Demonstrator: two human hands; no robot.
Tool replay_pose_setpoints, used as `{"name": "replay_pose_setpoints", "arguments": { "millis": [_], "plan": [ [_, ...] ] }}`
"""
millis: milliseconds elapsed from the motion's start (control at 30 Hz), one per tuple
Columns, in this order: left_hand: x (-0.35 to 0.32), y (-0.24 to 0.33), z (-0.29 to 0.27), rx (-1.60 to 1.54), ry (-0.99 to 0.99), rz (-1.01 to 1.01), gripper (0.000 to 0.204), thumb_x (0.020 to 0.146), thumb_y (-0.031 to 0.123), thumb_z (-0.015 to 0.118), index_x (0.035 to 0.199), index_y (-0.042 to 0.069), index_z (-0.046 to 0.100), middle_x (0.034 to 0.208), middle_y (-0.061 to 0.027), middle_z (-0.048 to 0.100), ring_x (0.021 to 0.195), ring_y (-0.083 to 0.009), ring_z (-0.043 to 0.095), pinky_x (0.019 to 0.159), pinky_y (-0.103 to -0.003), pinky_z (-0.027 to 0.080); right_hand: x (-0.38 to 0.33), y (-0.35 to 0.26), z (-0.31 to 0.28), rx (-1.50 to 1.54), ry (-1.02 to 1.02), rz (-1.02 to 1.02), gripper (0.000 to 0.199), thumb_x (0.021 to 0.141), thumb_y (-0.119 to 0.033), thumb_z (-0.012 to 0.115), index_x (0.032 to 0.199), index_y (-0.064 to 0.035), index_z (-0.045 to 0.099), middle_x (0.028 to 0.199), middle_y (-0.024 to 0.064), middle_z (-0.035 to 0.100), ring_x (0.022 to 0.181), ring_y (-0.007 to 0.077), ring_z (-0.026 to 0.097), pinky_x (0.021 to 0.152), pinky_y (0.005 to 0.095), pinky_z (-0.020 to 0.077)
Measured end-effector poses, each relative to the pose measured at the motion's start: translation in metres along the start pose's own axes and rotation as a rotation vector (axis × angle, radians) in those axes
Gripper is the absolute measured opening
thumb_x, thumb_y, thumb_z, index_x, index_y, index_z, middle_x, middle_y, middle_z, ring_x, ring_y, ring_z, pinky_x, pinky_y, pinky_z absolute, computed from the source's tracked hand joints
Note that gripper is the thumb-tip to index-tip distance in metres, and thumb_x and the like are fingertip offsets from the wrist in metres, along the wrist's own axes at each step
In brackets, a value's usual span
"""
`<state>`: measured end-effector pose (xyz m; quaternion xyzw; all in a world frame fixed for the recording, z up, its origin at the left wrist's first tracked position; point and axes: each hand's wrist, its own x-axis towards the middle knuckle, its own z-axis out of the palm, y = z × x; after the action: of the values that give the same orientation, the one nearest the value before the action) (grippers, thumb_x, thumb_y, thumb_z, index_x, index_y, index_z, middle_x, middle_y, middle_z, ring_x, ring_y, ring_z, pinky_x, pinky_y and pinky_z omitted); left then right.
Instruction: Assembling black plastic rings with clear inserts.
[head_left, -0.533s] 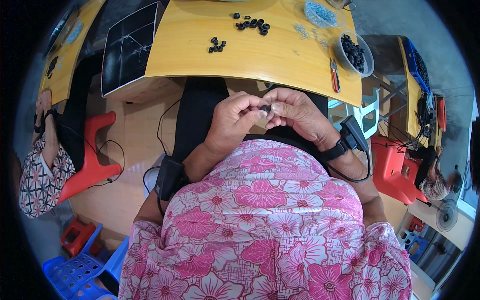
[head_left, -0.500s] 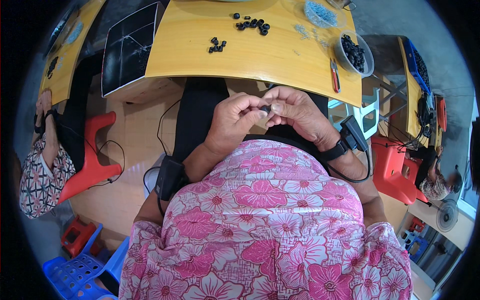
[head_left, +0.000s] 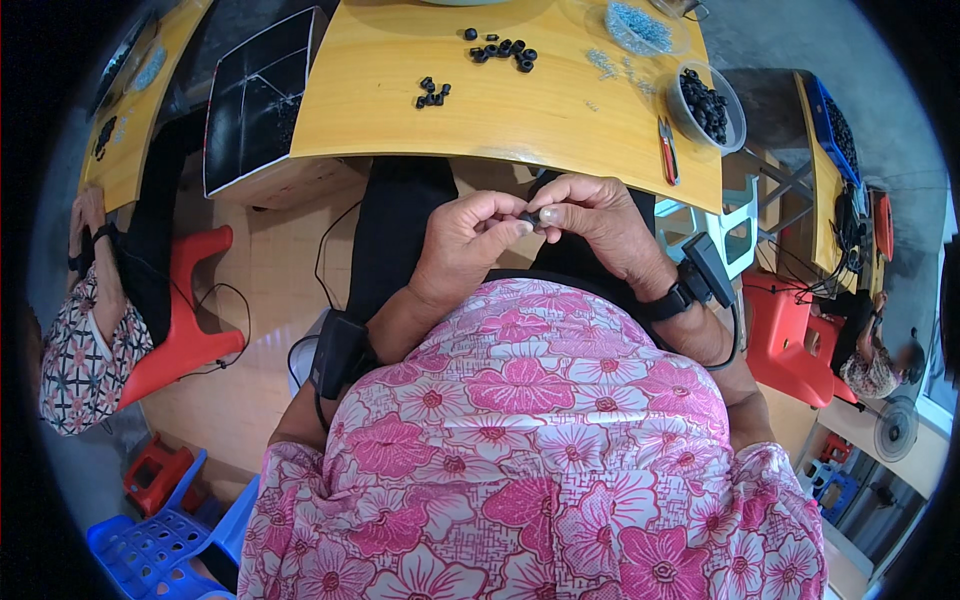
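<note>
My left hand [head_left: 465, 245] and my right hand [head_left: 600, 225] meet in front of my chest, just below the edge of the yellow table [head_left: 520, 125]. Together their fingertips pinch one small black ring-shaped part [head_left: 528, 216]; how the fingers hold it is mostly hidden. On the table lie two loose clusters of similar black rings, a small cluster [head_left: 432, 92] and a larger cluster [head_left: 500, 50]. A clear bowl [head_left: 706, 105] full of black rings stands at the table's right end.
Red-handled pliers [head_left: 667, 150] lie beside the bowl. A clear bag of small pale parts [head_left: 640, 28] sits at the back right. A dark board [head_left: 255, 100] leans at the table's left. Other people sit at left [head_left: 85, 320] and right [head_left: 870, 360] on red stools.
Both hands stay together at the same spot; the fingers have shifted slightly around the small black part.
</note>
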<state>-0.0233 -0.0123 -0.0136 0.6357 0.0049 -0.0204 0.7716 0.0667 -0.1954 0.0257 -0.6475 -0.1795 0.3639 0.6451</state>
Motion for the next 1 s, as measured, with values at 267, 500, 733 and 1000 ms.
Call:
{"name": "replay_pose_setpoints", "arguments": {
  "millis": [267, 500, 733, 1000],
  "plan": [
    [0.001, 0.003, 0.001, 0.017, 0.004, -0.030, 0.016, 0.090, 0.005, 0.064, 0.105, -0.001, 0.065, 0.089, 0.0009, 0.064, 0.080, -0.0031, 0.054, 0.071, -0.019, 0.044, 0.002, -0.002, -0.002, -0.100, -0.001, 0.012, 0.010, 0.088, -0.005, 0.066, 0.094, 0.0009, 0.071, 0.082, 0.0042, 0.066, 0.069, 0.0093, 0.059, 0.067, 0.0224, 0.0496],
    [0.002, 0.002, 0.001, 0.040, 0.016, -0.015, 0.014, 0.089, 0.005, 0.064, 0.102, -0.001, 0.065, 0.087, 0.0021, 0.062, 0.078, -0.0024, 0.053, 0.069, -0.019, 0.043, -0.002, 0.001, 0.007, -0.208, 0.069, -0.078, 0.011, 0.088, -0.003, 0.065, 0.097, 0.0010, 0.071, 0.080, 0.0033, 0.064, 0.068, 0.0087, 0.058, 0.063, 0.0214, 0.0485],
    [0.002, -0.003, 0.000, 0.011, 0.023, -0.044, 0.014, 0.090, 0.004, 0.063, 0.103, -0.003, 0.064, 0.087, 0.0020, 0.061, 0.078, -0.0020, 0.052, 0.069, -0.018, 0.043, -0.005, 0.004, 0.013, -0.463, 0.149, -0.329, 0.012, 0.089, -0.006, 0.066, 0.098, -0.0005, 0.070, 0.074, 0.0049, 0.059, 0.064, 0.0106, 0.058, 0.058, 0.0242, 0.0466],
    [0.001, -0.003, 0.000, 0.011, 0.017, -0.033, 0.015, 0.090, 0.003, 0.063, 0.103, -0.003, 0.064, 0.088, 0.0011, 0.062, 0.079, -0.0027, 0.054, 0.070, -0.018, 0.044, -0.003, 0.003, 0.009, -0.259, 0.121, -0.158, 0.013, 0.089, -0.006, 0.066, 0.098, 0.0013, 0.071, 0.077, 0.0037, 0.061, 0.067, 0.0102, 0.058, 0.061, 0.0242, 0.0471]
  ]
}}
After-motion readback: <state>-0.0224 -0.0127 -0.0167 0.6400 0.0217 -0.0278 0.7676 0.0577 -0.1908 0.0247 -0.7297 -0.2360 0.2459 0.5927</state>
